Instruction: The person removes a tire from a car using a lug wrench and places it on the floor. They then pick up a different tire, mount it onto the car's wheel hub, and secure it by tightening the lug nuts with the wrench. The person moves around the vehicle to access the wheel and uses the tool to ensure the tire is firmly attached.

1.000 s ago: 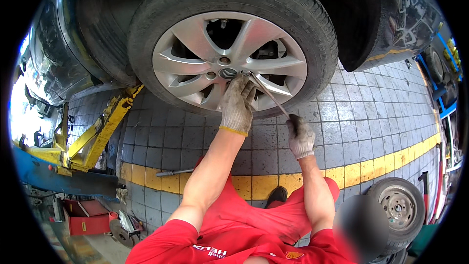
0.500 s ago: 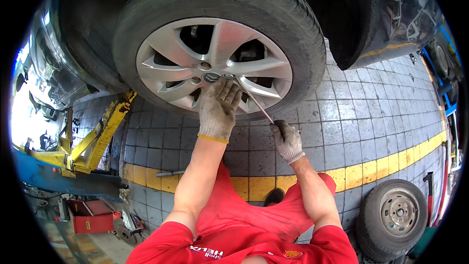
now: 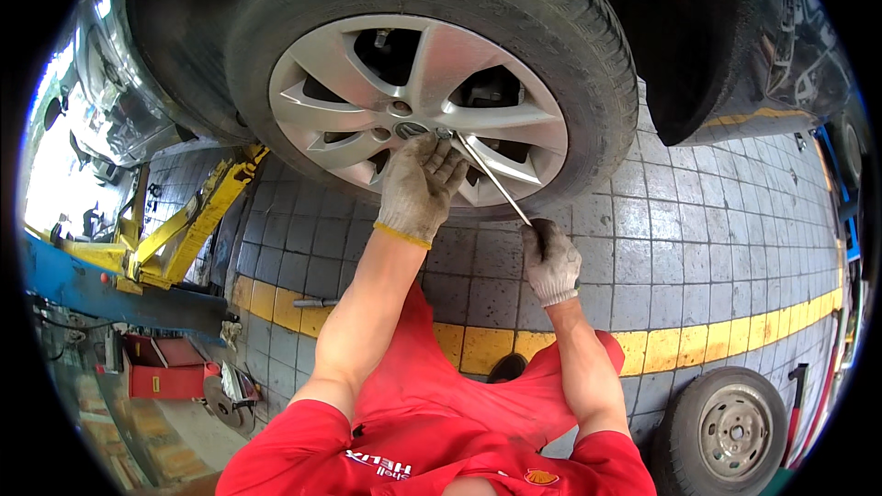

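A car wheel with a dark tyre point(image 3: 602, 101) and a silver alloy rim point(image 3: 344, 83) stands in front of me. My left hand point(image 3: 418, 186), in a dirty work glove, is palm up just below the centre cap point(image 3: 410, 130). Its fingers are stretched out, with the tips by a lug hole. In my right hand point(image 3: 554, 264), also gloved, is the end of a long thin metal rod point(image 3: 496, 182). That rod slants up and left, its far tip at the lug hole beside my left fingertips. Whether the tip sits on a nut is too small to tell.
A yellow lift arm point(image 3: 197, 220) on a blue beam point(image 3: 138, 298) stands at left. Below it are a red toolbox point(image 3: 165, 381) and a brake disc point(image 3: 223, 404). A metal bar point(image 3: 315, 302) lies near the yellow floor line. A steel-rimmed spare wheel point(image 3: 684, 441) is at lower right.
The whole view has shifted slightly, so the wheel sits a little higher and further right. Both hands keep nearly the same places at the wheel, the rod still in my right hand.
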